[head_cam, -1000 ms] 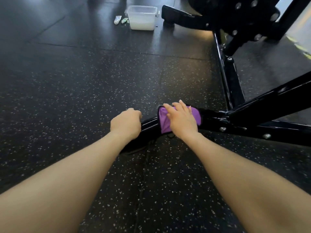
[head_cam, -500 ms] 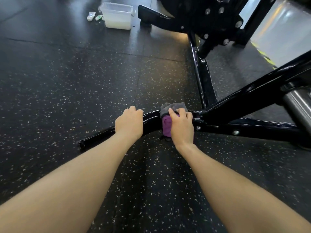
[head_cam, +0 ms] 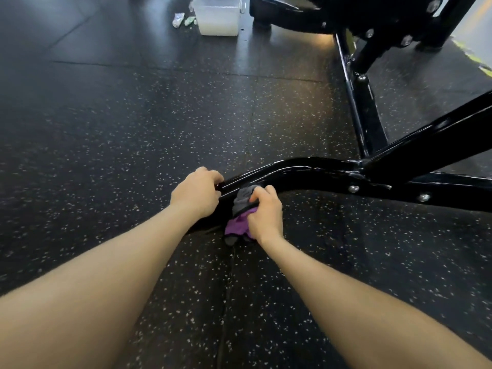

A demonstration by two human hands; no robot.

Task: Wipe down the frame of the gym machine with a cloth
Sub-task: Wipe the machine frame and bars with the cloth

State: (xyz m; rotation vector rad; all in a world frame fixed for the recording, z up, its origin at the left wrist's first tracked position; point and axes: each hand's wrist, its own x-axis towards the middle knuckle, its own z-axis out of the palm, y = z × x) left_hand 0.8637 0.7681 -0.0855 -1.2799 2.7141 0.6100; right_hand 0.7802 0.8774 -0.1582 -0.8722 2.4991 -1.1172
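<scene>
Two bare hands work low on the black floor bar (head_cam: 306,173) of the gym machine frame, seen in the single head view. The right hand (head_cam: 263,214) is closed around a bunched purple-and-grey cloth (head_cam: 241,209), pressing it against the near side of the bar where the tube bends toward the person. The left hand (head_cam: 197,193) is curled over the bar just beside the cloth, gripping the tube itself and holding nothing else.

To do this stroke well, I judge the cloth should be spread wider so it wraps the top and both sides of the tube, then drawn along the bar in overlapping passes, with the left hand bracing the body. The bolts (head_cam: 353,188) and the welded joint further right likely trap dirt and call for a fingertip pushed through the cloth.

Much is hard to read. The bar's end is hidden beneath the left hand and forearm, and its far face and underside are out of sight. The upper machine is cut off at the top edge. Small tubes (head_cam: 178,20) beside a clear plastic tub (head_cam: 218,18) on the speckled rubber floor (head_cam: 106,155) are too blurred to identify.
</scene>
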